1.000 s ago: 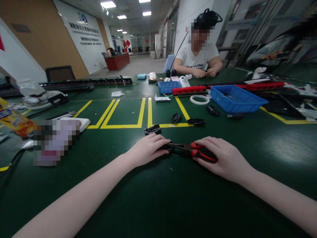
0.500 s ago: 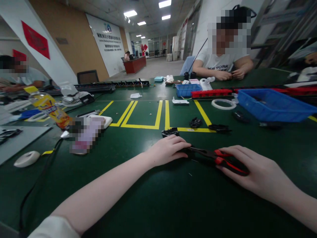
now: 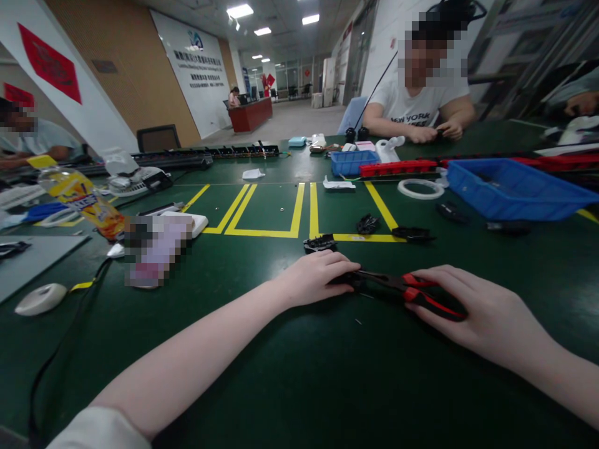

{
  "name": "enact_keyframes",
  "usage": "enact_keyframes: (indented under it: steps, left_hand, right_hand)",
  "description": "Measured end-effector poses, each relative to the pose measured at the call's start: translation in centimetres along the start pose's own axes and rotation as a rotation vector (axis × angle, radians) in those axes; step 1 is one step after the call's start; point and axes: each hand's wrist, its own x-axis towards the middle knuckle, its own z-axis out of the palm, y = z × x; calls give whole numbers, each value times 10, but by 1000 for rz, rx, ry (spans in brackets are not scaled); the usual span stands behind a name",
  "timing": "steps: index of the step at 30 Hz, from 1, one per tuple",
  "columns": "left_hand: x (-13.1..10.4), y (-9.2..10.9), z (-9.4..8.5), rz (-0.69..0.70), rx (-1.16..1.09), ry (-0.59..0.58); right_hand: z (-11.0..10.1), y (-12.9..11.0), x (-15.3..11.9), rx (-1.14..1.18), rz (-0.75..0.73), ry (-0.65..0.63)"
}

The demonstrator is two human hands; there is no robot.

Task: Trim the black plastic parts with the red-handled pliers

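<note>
My right hand [image 3: 472, 305] is closed round the red and black handles of a pair of long-nose pliers [image 3: 412, 288]. The pliers point left, and their tips meet a small black plastic part [image 3: 352, 279] at the fingers of my left hand [image 3: 322, 277]. My left hand pinches that part, which is mostly hidden under the fingers. Just behind my left hand lies another black plastic piece [image 3: 321, 243]. A thin metal pin [image 3: 358, 322] rests on the green table [image 3: 327, 386] below the pliers.
More black parts [image 3: 368, 224] lie near the yellow tape lines. At right are a blue bin [image 3: 519, 190] and a white tape roll [image 3: 421, 189]. A phone [image 3: 161, 249], a drink bottle [image 3: 84, 199] and a mouse [image 3: 41, 299] are at left. Across the table sits a person [image 3: 421, 106].
The whole view has shifted slightly, with things sitting a little higher and further left. Both hands keep their holds, and the pliers' handles look slightly closer together.
</note>
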Motion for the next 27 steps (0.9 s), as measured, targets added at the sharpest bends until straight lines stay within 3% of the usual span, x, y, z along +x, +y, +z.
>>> enact_keyframes:
  steps: [20,27]
  left_hand:
    - [3,3,-2,42,8,28]
    - [4,3,-4,-9,14,42]
  right_hand:
    - [4,9,-1,-193,-137,104]
    - [8,18,-2,-174,-89,120]
